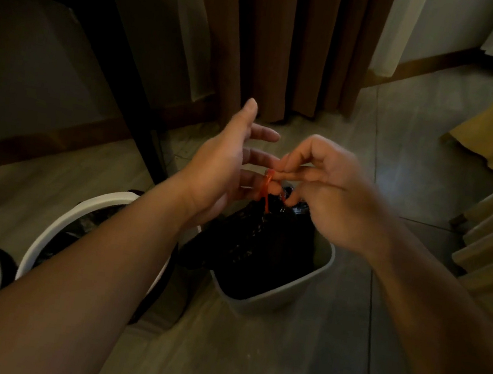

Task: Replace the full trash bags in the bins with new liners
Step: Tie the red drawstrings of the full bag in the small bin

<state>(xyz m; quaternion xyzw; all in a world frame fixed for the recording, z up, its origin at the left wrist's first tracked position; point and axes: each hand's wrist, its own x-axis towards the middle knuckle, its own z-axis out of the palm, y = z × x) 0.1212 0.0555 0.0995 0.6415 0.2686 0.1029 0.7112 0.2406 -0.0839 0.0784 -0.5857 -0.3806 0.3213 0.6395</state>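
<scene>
Both hands meet above the bin: my left hand (226, 165) is spread, fingers straight, one lower finger touching the red drawstring (267, 189), while my right hand (326, 195) pinches that string with curled fingers. The black trash bag (256, 245) sits in the grey bin (283, 298) on the floor, its gathered neck pointing up toward my hands, its long axis roughly upright.

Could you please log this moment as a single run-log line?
left hand: open | right hand: pinches red drawstring | black bag: gathered, in grey bin
</scene>
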